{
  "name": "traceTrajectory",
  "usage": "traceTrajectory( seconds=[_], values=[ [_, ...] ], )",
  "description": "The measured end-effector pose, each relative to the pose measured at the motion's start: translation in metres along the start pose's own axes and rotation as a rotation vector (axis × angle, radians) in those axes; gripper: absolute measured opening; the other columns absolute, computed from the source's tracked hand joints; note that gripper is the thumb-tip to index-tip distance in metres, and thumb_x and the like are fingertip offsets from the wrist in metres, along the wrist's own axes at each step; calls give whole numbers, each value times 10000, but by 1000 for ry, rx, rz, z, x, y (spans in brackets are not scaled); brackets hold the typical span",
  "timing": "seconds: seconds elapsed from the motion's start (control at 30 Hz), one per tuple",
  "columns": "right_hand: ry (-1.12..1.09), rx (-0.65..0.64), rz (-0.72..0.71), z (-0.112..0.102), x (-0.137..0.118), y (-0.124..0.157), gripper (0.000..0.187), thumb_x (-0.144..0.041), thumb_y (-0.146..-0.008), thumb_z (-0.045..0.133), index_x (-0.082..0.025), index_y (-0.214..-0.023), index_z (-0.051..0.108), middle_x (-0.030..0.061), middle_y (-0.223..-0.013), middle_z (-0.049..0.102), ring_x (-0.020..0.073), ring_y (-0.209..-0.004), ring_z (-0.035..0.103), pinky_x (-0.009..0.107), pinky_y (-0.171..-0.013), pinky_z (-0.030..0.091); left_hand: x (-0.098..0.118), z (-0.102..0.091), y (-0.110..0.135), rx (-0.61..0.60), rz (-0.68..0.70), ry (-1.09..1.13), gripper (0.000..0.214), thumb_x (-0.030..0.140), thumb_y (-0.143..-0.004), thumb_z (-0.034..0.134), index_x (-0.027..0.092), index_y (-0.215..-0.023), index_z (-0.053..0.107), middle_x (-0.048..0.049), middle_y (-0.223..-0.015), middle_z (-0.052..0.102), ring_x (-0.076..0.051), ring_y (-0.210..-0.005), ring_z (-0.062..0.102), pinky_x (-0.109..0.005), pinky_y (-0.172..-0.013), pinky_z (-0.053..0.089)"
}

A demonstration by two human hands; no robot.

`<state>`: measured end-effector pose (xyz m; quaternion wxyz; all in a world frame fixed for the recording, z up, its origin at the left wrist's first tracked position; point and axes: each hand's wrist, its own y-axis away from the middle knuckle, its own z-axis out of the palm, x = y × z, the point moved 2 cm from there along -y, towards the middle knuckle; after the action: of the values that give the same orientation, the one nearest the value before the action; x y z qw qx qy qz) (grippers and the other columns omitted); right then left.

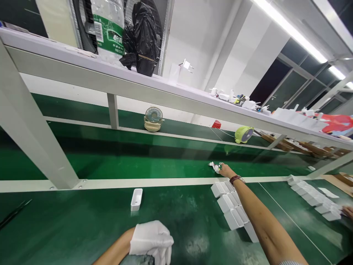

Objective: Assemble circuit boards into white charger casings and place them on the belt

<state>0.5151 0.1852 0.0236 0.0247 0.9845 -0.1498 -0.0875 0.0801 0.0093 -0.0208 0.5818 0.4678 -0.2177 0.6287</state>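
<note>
My left hand [153,239], in a white glove, hovers low over the green bench with its fingers curled together. What it holds, if anything, is hidden. Beyond it, an open white plastic casing [136,200] lies by the bench rail. My right hand [225,170], bare and with a watch on the wrist, reaches over the rail onto the green belt. Its fingers pinch a small white part with metal pins [214,167]. Below that forearm, white box-like casings [230,206] stand in rows on the bench.
A white rail [176,182] divides bench from belt. Overhead runs a shelf [165,88] with a bottle [109,33] and plugs. Two small fans [153,118] stand beyond the belt. Tweezers [15,214] lie left. Another person's hand [348,211] is by more casings [314,197] at right.
</note>
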Motion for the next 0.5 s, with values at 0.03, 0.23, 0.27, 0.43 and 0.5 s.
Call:
traceTrajectory(
  seconds=[0.03,0.23,0.27,0.43,0.5],
  values=[
    [5,-21,-5,4,-3,-4,333,-343,-970,629,-169,-1252,591,95,-1250,616,230,-1058,645,431,-886,566,-1,-2,-1,27,-5,-3,580,689,-706,718,115,-617,718,-117,-574,683,-196,-408,603,-313,-437,485],
    [-15,-75,-120,8,-36,-18,333,-342,-966,634,-167,-1246,596,96,-1256,614,237,-1072,640,434,-898,561,-10,-9,-3,77,-50,20,532,639,-708,746,137,-550,666,-109,-592,687,-200,-448,629,-294,-427,473],
    [-30,-76,-164,7,-45,-18,331,-343,-966,635,-165,-1242,599,98,-1255,614,238,-1074,639,433,-901,559,-10,-10,-4,60,-50,22,520,619,-727,743,137,-550,660,-111,-606,692,-197,-451,631,-291,-426,474],
    [-157,-87,-487,8,-112,18,328,-325,-957,639,-161,-1239,598,89,-1245,620,247,-1092,629,464,-934,537,-4,-6,-4,-74,-19,97,504,578,-787,712,106,-614,684,-130,-662,692,-213,-507,669,-303,-442,521],
    [-217,-101,-633,18,-140,55,329,-227,-917,642,-160,-1237,616,110,-1242,624,256,-1146,600,427,-1002,497,-2,-4,-3,-93,-20,104,514,587,-798,702,95,-651,701,-118,-644,679,-208,-534,680,-295,-474,546]
  ],
)
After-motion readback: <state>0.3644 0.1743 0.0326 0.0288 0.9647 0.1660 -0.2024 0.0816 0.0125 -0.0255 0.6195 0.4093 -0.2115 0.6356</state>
